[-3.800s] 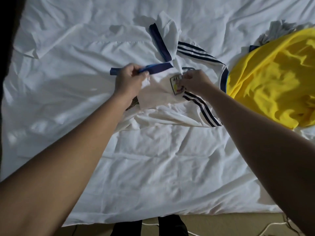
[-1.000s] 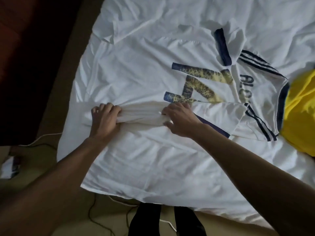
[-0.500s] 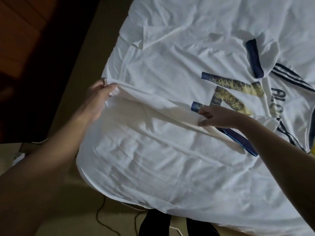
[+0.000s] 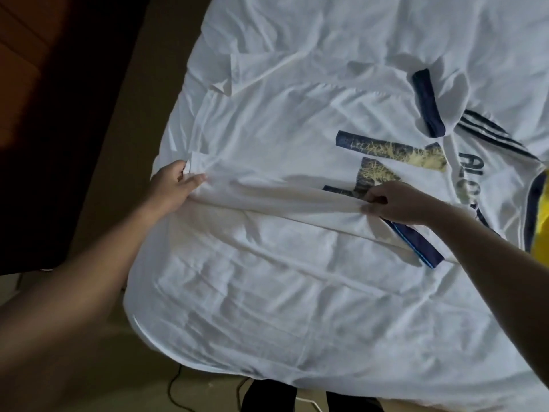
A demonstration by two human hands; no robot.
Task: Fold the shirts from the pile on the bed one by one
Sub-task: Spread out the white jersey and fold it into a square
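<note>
A white jersey (image 4: 291,126) with navy trim and a blue and gold number lies back-up across the bed. Its near long edge is lifted into a taut ridge between my hands. My left hand (image 4: 175,188) pinches the hem corner near the bed's left edge. Beside the number, my right hand (image 4: 395,202) grips the same edge, just above the navy-cuffed sleeve (image 4: 416,242). The far sleeve (image 4: 430,102) lies folded at the upper right.
A sliver of a yellow shirt (image 4: 545,209) shows at the right edge. The white bedsheet (image 4: 282,307) spreads below my hands to the bed's near edge. Dark floor, a cable (image 4: 175,388) and dark wooden furniture (image 4: 44,84) lie to the left.
Both hands have raised the jersey's near edge off the bed and drawn it taut; my left hand went left and away from me to the hem corner. The view has swung left.
</note>
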